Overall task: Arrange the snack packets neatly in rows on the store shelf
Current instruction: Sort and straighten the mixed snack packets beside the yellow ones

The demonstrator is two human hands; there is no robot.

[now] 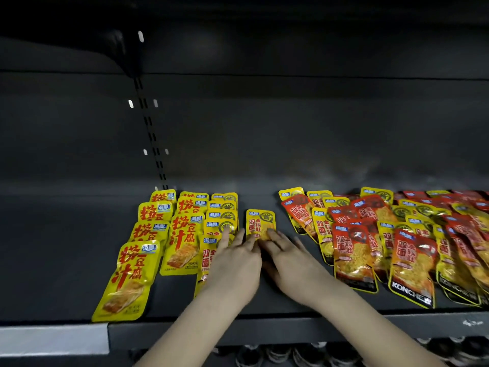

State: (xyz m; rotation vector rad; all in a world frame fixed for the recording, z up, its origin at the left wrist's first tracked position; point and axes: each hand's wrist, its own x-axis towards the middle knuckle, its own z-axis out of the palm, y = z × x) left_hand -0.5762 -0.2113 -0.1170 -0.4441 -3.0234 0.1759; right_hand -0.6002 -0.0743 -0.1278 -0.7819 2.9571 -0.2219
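A single yellow snack packet (260, 222) lies flat in the middle of the dark shelf (66, 247). My right hand (288, 258) touches its lower edge with straight fingers. My left hand (234, 263) lies flat beside it, its fingers reaching onto the third row of yellow packets (221, 223). Left of that run two overlapping rows of yellow packets with red lettering (182, 239). A loose heap of red and yellow packets (383, 239) covers the shelf's right side.
The shelf's front lip (238, 332) carries a white price strip (53, 340) at the left. A slotted upright (153, 136) runs up the back wall. Dark goods sit on the shelf below (291, 356).
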